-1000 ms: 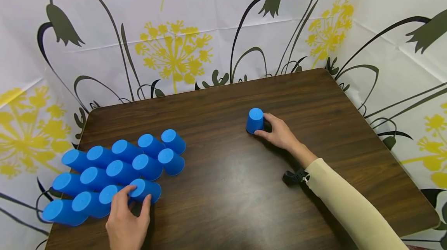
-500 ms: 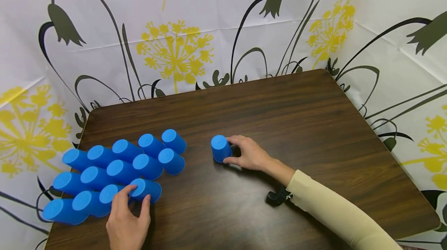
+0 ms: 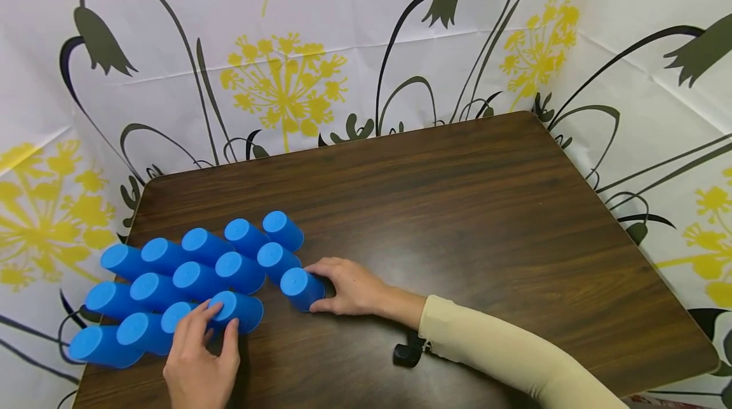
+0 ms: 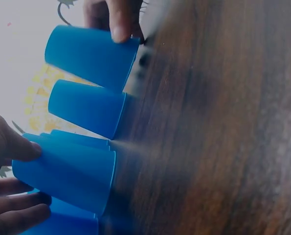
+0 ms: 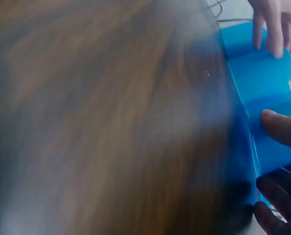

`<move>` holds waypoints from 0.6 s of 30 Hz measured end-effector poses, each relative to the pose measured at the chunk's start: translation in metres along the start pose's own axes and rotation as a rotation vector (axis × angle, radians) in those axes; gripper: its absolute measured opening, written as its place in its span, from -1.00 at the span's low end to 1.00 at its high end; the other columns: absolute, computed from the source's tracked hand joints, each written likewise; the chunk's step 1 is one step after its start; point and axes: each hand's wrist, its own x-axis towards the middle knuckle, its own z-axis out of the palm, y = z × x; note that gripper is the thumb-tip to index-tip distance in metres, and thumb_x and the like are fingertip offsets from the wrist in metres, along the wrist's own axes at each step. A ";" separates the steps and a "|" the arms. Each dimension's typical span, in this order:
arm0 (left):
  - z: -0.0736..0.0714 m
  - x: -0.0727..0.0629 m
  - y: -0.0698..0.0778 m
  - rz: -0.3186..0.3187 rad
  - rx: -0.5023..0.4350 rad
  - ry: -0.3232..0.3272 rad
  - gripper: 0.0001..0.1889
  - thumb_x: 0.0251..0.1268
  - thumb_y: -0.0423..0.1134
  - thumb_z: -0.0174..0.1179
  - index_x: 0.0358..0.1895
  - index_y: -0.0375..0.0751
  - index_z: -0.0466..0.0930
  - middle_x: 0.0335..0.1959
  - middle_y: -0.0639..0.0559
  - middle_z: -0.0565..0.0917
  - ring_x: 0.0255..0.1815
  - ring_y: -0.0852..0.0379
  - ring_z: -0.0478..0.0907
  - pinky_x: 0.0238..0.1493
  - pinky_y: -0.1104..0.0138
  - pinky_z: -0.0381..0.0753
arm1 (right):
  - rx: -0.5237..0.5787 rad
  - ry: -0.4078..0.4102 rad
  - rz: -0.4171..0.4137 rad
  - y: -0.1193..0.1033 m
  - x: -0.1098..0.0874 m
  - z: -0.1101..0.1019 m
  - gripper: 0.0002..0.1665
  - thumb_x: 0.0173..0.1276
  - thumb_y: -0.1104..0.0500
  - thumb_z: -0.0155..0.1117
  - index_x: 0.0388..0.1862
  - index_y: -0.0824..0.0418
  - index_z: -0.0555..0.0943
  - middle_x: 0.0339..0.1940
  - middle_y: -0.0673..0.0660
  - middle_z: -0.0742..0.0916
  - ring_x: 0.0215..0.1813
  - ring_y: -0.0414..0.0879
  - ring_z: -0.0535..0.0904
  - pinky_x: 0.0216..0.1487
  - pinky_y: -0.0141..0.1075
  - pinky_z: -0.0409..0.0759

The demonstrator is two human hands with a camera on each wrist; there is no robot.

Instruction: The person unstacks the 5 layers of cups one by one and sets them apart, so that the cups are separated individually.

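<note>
Upside-down blue plastic cups stand in slanted rows on the left of the table. My right hand [image 3: 351, 288] grips one blue cup [image 3: 300, 288] from its right side, thumb nearer me and fingers on the far side. That cup stands upside down close by the right end of the middle row. My left hand [image 3: 200, 355] holds the right-end cup of the front row [image 3: 243, 312] between thumb and fingers. In the left wrist view, its thumb lies on the near cup [image 4: 69, 171]. In the right wrist view, the right thumb presses the side of its cup [image 5: 277, 152].
Several more blue cups [image 3: 197, 279] stand close together beside the left hand. The brown wood-grain table [image 3: 457, 206] stretches away to the right. A flower-patterned cloth [image 3: 366, 34] hangs behind it. A black wrist camera [image 3: 407, 355] hangs below the right sleeve.
My right hand has brought its cup from the table's far middle leftward and toward me, up to the rows. The left hand has stayed nearly still at its cup.
</note>
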 end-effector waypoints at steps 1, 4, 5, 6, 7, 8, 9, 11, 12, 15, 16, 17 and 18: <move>0.000 0.000 0.000 0.000 0.000 0.000 -0.52 0.09 -0.40 0.44 0.13 -0.33 0.57 0.21 -0.24 0.53 0.13 -0.29 0.53 -0.12 -0.20 0.59 | -0.004 0.002 -0.003 -0.003 0.002 0.003 -0.28 0.24 -0.14 0.43 0.32 0.10 0.49 0.19 -0.02 0.63 0.22 -0.23 0.51 0.25 -0.31 0.46; 0.000 0.000 0.000 -0.002 0.001 -0.002 -0.53 0.08 -0.43 0.44 0.11 -0.36 0.57 0.18 -0.26 0.53 0.12 -0.29 0.53 -0.13 -0.19 0.60 | -0.013 0.011 -0.014 -0.011 0.008 0.011 -0.28 0.22 -0.14 0.45 0.29 0.10 0.50 0.16 -0.03 0.63 0.19 -0.26 0.52 0.23 -0.35 0.46; 0.000 0.000 0.000 -0.002 0.001 -0.003 -0.53 0.08 -0.44 0.44 0.11 -0.36 0.57 0.18 -0.27 0.52 0.11 -0.29 0.53 -0.13 -0.19 0.60 | -0.020 0.016 -0.016 -0.013 0.010 0.013 -0.28 0.21 -0.15 0.45 0.29 0.10 0.51 0.15 -0.03 0.64 0.17 -0.27 0.53 0.21 -0.36 0.47; 0.001 0.000 0.000 -0.002 0.002 -0.004 -0.53 0.08 -0.44 0.43 0.11 -0.37 0.56 0.17 -0.28 0.52 0.11 -0.29 0.52 -0.13 -0.18 0.60 | -0.030 0.022 -0.019 -0.015 0.011 0.016 -0.28 0.21 -0.16 0.45 0.28 0.10 0.51 0.13 -0.04 0.64 0.16 -0.27 0.54 0.20 -0.36 0.48; 0.001 0.000 -0.001 -0.001 0.003 -0.004 -0.54 0.08 -0.45 0.43 0.10 -0.38 0.56 0.17 -0.29 0.52 0.11 -0.28 0.52 -0.14 -0.18 0.60 | -0.041 0.028 -0.021 -0.017 0.012 0.018 -0.28 0.20 -0.17 0.45 0.27 0.09 0.52 0.13 -0.03 0.64 0.15 -0.27 0.54 0.19 -0.36 0.48; 0.001 0.000 -0.001 -0.001 0.002 -0.003 -0.54 0.08 -0.45 0.43 0.10 -0.38 0.56 0.16 -0.29 0.52 0.11 -0.29 0.52 -0.14 -0.18 0.60 | -0.053 0.035 -0.024 -0.018 0.014 0.020 -0.28 0.20 -0.18 0.45 0.27 0.09 0.53 0.12 -0.03 0.65 0.16 -0.27 0.54 0.18 -0.35 0.48; 0.001 0.000 -0.001 0.000 0.003 -0.001 -0.54 0.08 -0.45 0.43 0.10 -0.38 0.57 0.16 -0.29 0.52 0.11 -0.28 0.52 -0.14 -0.18 0.61 | -0.067 0.044 -0.023 -0.020 0.015 0.022 -0.28 0.19 -0.19 0.45 0.26 0.09 0.53 0.12 -0.03 0.65 0.16 -0.27 0.55 0.18 -0.34 0.49; 0.001 0.000 0.000 0.001 -0.001 0.001 -0.54 0.08 -0.46 0.43 0.09 -0.39 0.56 0.16 -0.29 0.52 0.11 -0.30 0.52 -0.14 -0.19 0.60 | -0.095 0.064 -0.020 -0.021 0.016 0.026 -0.28 0.17 -0.20 0.46 0.24 0.08 0.55 0.12 -0.04 0.66 0.17 -0.26 0.54 0.17 -0.32 0.49; 0.001 -0.001 0.000 0.001 -0.002 0.003 -0.55 0.09 -0.45 0.42 0.10 -0.39 0.56 0.17 -0.29 0.52 0.12 -0.30 0.52 -0.13 -0.19 0.60 | -0.106 0.074 -0.017 -0.022 0.017 0.027 -0.28 0.17 -0.21 0.46 0.24 0.07 0.55 0.13 -0.04 0.66 0.19 -0.25 0.53 0.17 -0.31 0.48; 0.001 -0.001 0.000 -0.002 -0.005 0.008 -0.55 0.10 -0.43 0.42 0.10 -0.38 0.57 0.18 -0.27 0.52 0.13 -0.29 0.52 -0.12 -0.19 0.59 | -0.129 0.097 -0.004 -0.023 0.019 0.031 -0.29 0.16 -0.21 0.47 0.22 0.06 0.56 0.14 -0.05 0.66 0.21 -0.24 0.51 0.18 -0.31 0.47; 0.001 -0.001 0.000 -0.003 -0.006 0.008 -0.55 0.11 -0.43 0.42 0.10 -0.38 0.57 0.18 -0.27 0.52 0.13 -0.29 0.52 -0.11 -0.19 0.59 | -0.134 0.104 -0.001 -0.023 0.019 0.032 -0.29 0.15 -0.22 0.47 0.22 0.06 0.57 0.14 -0.05 0.66 0.22 -0.25 0.51 0.18 -0.31 0.46; 0.001 -0.001 0.000 -0.003 -0.005 0.010 -0.55 0.11 -0.42 0.42 0.11 -0.37 0.58 0.19 -0.26 0.52 0.14 -0.29 0.52 -0.10 -0.18 0.59 | -0.138 0.109 0.003 -0.023 0.019 0.033 -0.29 0.15 -0.22 0.47 0.22 0.05 0.57 0.14 -0.06 0.66 0.21 -0.25 0.50 0.18 -0.31 0.46; 0.001 -0.001 -0.001 -0.003 -0.003 0.011 -0.55 0.11 -0.41 0.42 0.11 -0.36 0.58 0.19 -0.25 0.52 0.15 -0.28 0.51 -0.09 -0.17 0.60 | -0.141 0.115 0.005 -0.023 0.019 0.034 -0.29 0.15 -0.23 0.47 0.21 0.05 0.57 0.14 -0.06 0.66 0.21 -0.25 0.50 0.18 -0.31 0.45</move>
